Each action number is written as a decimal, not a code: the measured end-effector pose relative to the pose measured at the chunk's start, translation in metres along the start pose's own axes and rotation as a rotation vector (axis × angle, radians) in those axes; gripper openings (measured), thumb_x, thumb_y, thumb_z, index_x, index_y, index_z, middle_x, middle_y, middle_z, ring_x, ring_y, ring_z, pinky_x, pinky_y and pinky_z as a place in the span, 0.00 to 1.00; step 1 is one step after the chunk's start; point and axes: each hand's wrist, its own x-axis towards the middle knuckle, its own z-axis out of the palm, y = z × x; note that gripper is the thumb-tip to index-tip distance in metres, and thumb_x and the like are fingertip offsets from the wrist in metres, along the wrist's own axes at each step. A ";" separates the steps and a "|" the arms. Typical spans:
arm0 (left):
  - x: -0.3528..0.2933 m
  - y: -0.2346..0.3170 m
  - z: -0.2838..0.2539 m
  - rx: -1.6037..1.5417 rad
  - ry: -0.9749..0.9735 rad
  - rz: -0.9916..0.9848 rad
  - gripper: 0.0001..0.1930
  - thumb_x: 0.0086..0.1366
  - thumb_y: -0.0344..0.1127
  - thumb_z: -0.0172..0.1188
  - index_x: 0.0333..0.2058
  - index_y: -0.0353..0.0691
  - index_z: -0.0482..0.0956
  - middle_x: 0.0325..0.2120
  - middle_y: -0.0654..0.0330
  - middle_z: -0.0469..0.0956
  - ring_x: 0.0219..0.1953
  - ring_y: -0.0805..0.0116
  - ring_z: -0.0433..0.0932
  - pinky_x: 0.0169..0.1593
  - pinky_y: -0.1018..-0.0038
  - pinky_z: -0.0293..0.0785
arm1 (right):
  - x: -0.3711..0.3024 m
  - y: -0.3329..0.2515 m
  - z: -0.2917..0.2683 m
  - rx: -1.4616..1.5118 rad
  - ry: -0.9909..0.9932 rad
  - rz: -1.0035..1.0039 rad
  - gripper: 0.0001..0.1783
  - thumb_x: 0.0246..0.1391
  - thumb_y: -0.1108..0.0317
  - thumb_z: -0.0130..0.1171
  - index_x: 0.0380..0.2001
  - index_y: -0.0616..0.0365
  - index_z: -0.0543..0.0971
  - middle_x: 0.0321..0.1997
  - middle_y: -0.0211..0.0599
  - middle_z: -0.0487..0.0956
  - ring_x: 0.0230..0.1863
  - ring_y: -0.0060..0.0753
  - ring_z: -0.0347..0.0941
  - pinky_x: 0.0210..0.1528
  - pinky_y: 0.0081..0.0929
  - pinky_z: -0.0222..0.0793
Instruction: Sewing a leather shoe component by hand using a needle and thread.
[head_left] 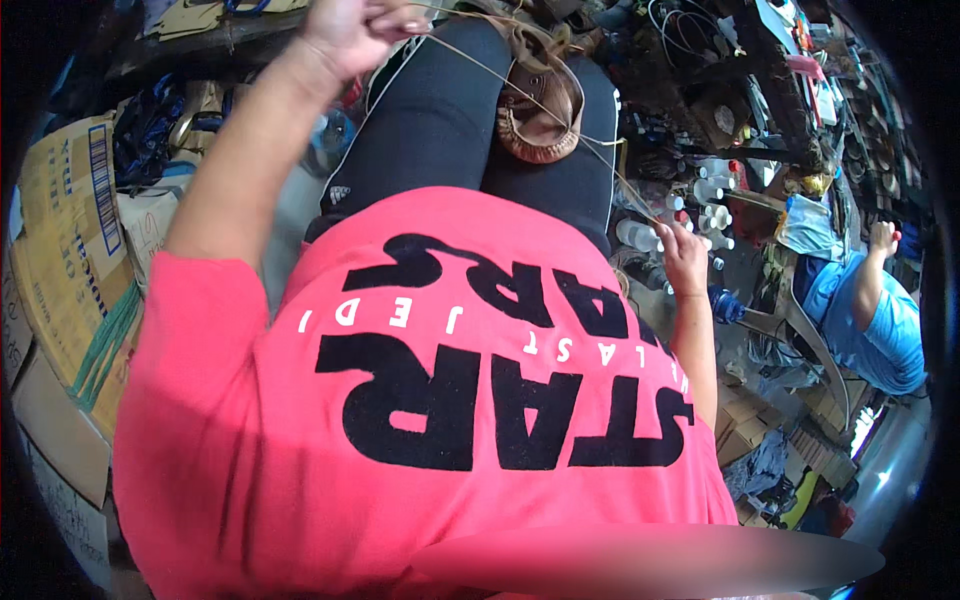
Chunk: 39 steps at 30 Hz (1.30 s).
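A brown leather shoe rests between my thighs, with a ridged, stitched-looking band around its near end. Pale thread runs across it, pulled out to both sides. Up at the far left, my left hand is raised with its fingers closed on one length of the thread. Lower on the right, beside my hip, my right hand pinches the other length between thumb and fingers. Neither hand touches the shoe. Whether a needle is on the thread is too small to tell.
Cardboard boxes and a bundle of green cord are at my left. Several white bottles crowd the right side near a cluttered wooden bench. Another person in a blue shirt sits at the far right.
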 end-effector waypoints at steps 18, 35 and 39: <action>0.124 -0.048 0.011 2.604 0.372 -0.222 0.28 0.52 0.60 0.57 0.28 0.35 0.81 0.24 0.51 0.79 0.30 0.57 0.78 0.37 0.66 0.73 | 0.113 -0.146 -0.069 0.233 0.019 -0.449 0.25 0.44 0.61 0.66 0.48 0.50 0.76 0.36 0.40 0.75 0.39 0.35 0.74 0.42 0.29 0.70; 0.059 -0.025 -0.040 1.830 0.751 0.694 0.11 0.48 0.37 0.64 0.29 0.37 0.80 0.34 0.52 0.78 0.39 0.59 0.77 0.48 0.70 0.69 | 0.108 -0.162 0.006 0.576 -0.080 -0.013 0.21 0.48 0.54 0.64 0.41 0.55 0.76 0.15 0.31 0.69 0.18 0.21 0.64 0.23 0.23 0.60; 0.058 -0.018 -0.048 1.984 0.816 0.708 0.12 0.47 0.37 0.64 0.30 0.38 0.80 0.32 0.52 0.76 0.37 0.56 0.76 0.46 0.67 0.70 | 0.105 -0.168 0.004 0.426 -0.122 -0.073 0.19 0.49 0.52 0.61 0.38 0.55 0.79 0.23 0.38 0.74 0.26 0.31 0.71 0.31 0.29 0.66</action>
